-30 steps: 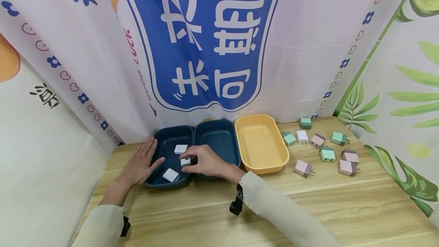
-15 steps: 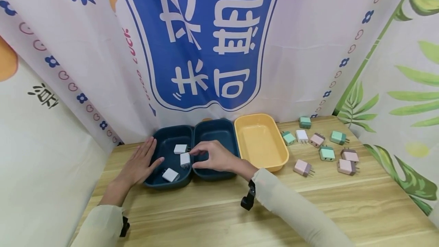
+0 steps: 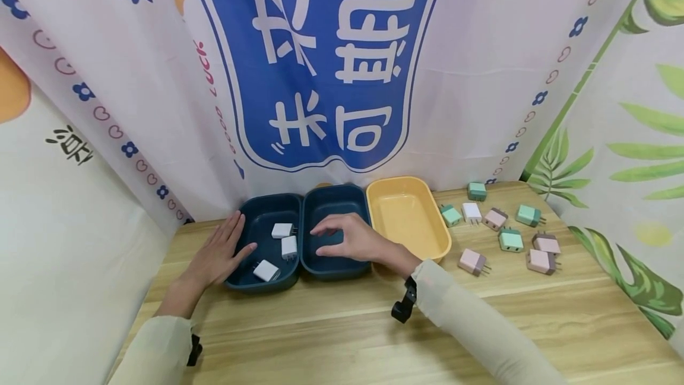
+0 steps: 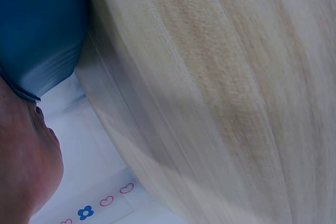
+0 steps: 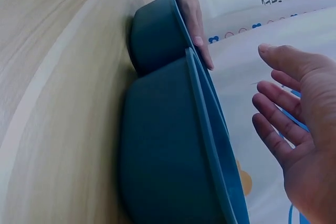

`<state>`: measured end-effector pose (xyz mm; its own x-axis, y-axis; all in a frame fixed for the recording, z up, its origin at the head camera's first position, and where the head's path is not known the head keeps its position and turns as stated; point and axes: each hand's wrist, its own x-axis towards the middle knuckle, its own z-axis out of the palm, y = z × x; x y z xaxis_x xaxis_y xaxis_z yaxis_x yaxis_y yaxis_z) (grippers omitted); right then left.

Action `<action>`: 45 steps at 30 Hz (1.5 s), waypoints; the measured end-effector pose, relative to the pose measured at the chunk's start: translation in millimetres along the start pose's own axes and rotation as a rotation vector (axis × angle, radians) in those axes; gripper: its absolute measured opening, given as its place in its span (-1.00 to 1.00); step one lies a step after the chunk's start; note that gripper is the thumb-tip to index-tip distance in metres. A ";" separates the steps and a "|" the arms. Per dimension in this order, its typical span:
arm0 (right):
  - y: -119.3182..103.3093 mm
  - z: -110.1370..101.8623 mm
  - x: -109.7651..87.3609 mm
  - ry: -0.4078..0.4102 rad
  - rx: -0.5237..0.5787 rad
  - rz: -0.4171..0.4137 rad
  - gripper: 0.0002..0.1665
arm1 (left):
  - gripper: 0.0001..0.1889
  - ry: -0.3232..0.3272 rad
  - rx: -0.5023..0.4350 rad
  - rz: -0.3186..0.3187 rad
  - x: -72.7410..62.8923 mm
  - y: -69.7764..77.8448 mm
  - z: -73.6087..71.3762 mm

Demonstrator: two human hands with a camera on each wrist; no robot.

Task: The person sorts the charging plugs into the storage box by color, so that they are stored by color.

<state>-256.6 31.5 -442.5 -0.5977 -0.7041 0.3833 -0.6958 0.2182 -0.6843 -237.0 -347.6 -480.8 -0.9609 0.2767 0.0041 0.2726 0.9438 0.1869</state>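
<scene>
My left hand (image 3: pixel 221 253) rests on the left rim of the left dark blue tray (image 3: pixel 263 287), fingers straight and thumb reaching over the inside. Three white charger plugs lie in that tray: an upper one (image 3: pixel 282 230), a middle one (image 3: pixel 289 247) close to the right wall, and a lower one (image 3: pixel 266 270). Over the second dark blue tray (image 3: pixel 335 272), my right hand (image 3: pixel 352 238) hovers with thumb and fingers spread apart. In the right wrist view, nothing sits between the fingers of the right hand (image 5: pixel 302 114).
A yellow tray (image 3: pixel 408 215) stands beside the second blue one. To its right, several loose charger plugs lie on the wooden table: green (image 3: pixel 510 240), pink (image 3: pixel 472 261) and one white (image 3: pixel 471 212). A printed curtain (image 3: pixel 459 76) hangs behind the trays.
My right hand has let go of the middle white charger plug in the left tray and moved right, over the second blue tray. The left hand keeps its place.
</scene>
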 end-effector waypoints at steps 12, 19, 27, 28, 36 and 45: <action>8.3 -20.6 -15.4 0.024 -0.022 0.014 -0.57 | -0.04 -0.010 0.007 -0.007 0.5 0.3 -0.3; 15.0 -30.4 -23.5 0.038 -0.030 0.030 -0.54 | -0.04 0.015 -0.002 -0.006 1.0 -1.1 3.0; 18.6 -41.3 -31.7 0.049 -0.028 0.041 -0.57 | -0.04 0.001 0.010 -0.009 -0.3 0.4 0.4; 19.3 -42.7 -32.6 0.051 -0.030 0.041 -0.58 | -0.05 0.001 0.011 -0.008 -0.2 0.2 0.3; 24.9 -52.1 -42.5 0.062 -0.044 0.096 -0.57 | -0.04 0.005 0.006 -0.005 -0.9 1.3 1.1; 27.7 -67.8 -50.9 0.071 -0.076 0.113 -0.56 | -0.03 0.051 -0.017 0.003 -2.0 -0.4 4.1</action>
<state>-272.4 119.2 -438.9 -0.6985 -0.6234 0.3513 -0.6493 0.3457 -0.6774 -235.0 -347.7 -484.9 -0.9614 0.2697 0.0548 0.2752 0.9397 0.2031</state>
